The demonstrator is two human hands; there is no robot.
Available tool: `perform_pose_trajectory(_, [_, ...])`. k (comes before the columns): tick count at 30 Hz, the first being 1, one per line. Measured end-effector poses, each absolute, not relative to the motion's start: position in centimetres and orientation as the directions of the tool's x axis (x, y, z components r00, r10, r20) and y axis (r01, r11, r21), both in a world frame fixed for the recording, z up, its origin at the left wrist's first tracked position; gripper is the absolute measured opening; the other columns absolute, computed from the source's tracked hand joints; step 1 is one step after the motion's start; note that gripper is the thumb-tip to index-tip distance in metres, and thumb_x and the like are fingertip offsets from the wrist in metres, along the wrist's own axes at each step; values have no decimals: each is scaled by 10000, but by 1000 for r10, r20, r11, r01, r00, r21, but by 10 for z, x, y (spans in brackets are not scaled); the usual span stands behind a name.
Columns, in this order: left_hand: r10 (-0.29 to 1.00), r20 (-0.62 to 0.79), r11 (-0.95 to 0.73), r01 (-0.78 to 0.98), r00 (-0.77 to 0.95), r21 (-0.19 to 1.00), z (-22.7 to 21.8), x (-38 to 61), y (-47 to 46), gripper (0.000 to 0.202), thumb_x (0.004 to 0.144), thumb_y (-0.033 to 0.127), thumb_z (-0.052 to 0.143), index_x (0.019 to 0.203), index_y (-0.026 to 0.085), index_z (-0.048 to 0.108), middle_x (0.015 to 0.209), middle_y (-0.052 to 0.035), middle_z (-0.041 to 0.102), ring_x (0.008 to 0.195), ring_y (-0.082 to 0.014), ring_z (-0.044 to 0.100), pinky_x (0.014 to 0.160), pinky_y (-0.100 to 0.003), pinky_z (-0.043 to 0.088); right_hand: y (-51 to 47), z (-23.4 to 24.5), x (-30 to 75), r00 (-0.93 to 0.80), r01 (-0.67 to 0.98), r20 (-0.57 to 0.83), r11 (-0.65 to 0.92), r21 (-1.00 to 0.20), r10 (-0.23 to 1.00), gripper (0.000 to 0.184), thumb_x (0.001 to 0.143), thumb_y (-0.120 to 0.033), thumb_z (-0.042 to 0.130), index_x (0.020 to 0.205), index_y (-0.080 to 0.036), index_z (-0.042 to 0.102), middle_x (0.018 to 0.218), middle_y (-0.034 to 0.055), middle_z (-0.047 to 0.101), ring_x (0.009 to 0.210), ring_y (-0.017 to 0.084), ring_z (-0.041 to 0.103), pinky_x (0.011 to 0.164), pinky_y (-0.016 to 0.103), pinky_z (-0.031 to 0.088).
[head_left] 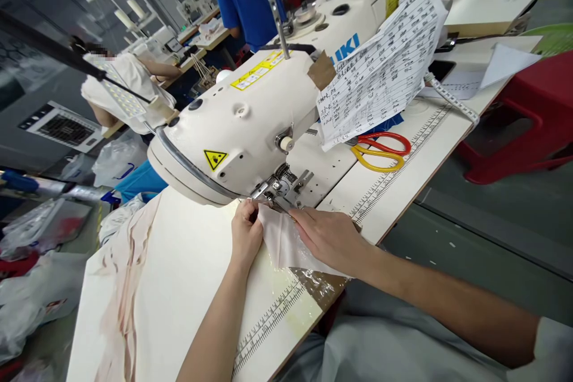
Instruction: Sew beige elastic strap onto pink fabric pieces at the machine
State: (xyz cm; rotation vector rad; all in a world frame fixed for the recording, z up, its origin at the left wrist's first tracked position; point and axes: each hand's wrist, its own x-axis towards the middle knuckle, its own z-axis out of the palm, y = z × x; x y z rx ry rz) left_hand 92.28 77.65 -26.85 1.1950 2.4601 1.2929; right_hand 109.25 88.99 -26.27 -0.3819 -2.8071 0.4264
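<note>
Both hands [247, 228] [329, 234] on white cloth [278, 242]

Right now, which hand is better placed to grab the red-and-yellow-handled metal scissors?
Probably the right hand: it rests flat on the thin white fabric piece, on the side of the scissors. The left hand pinches the fabric's edge, farther away.
</note>
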Motion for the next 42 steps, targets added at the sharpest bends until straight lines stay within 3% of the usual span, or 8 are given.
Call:
perform_pose_trajectory(8, [689,341,438,743,-639,506,-276,922,780,146,763,281,576,849,203,665,817,-52,624,799,-215,568,720,-348,450,889,-268,1092,-932,193,249,942,-275,264,279,993,-161,423,1240,-146,553,953,62,696,779,185,678,525,284,384])
perform_pose_trajectory(14, [652,260,414,622,-712,664,-274,922,777,158,793,359,606,808,219,677,799,-23,651,737,-176,587,658,-299,449,889,-264,1093,-942,208,187,921,-330,280,281,999,-176,411,1243,-148,549,970,64,698,807,182,684,520,283,370])
perform_pose_trajectory(20, [650,303,391,650,-696,652,-273,922,776,133,802,341,637,764,218,667,769,-7,656,709,-156,584,622,-273,437,889,-261,1092,-937,238,164,906,-351,310,270,1014,-194,393,1220,-161,565,953,56,701,803,183,689,535,280,368])
perform_pose_trajectory(25, [711,503,301,859,-492,415,-278,918,774,65,829,204,584,798,220,639,815,-22,666,778,-173,606,674,-297,478,887,-262,1088,-932,250,192,929,-275,307,289,979,-128,416,1229,-159,559,939,77,692,782,183,678,542,271,379])
perform_pose_trajectory(28, [756,567,225,943,-327,245,-281,918,775,174,821,97,512,849,217,635,873,-46,677,847,-193,619,768,-347,507,885,-265,1091,-925,249,227,937,-246,306,314,955,-102,446,1247,-143,553,959,98,698,796,188,681,568,268,408])
perform_pose_trajectory(31, [780,556,218,958,-287,188,-281,922,777,198,847,86,488,874,205,644,909,-65,677,873,-206,618,802,-377,518,885,-267,1106,-901,256,273,922,-291,336,306,966,-132,445,1250,-120,558,924,96,718,785,190,693,557,263,417])
perform_pose_trajectory(37, [844,457,207,956,-282,208,-267,936,773,210,889,123,487,973,183,670,1020,-92,643,936,-218,587,816,-383,539,884,-268,1166,-873,108,339,818,-565,350,202,963,-155,390,1091,-179,545,821,24,714,673,156,684,550,256,449])
perform_pose_trajectory(42, [915,325,220,971,-237,90,-255,955,771,266,870,110,475,1059,123,660,1092,-149,590,979,-268,543,832,-415,550,885,-268,1192,-903,76,316,832,-549,292,198,953,-101,356,1041,-188,511,676,-29,653,569,140,652,499,249,448])
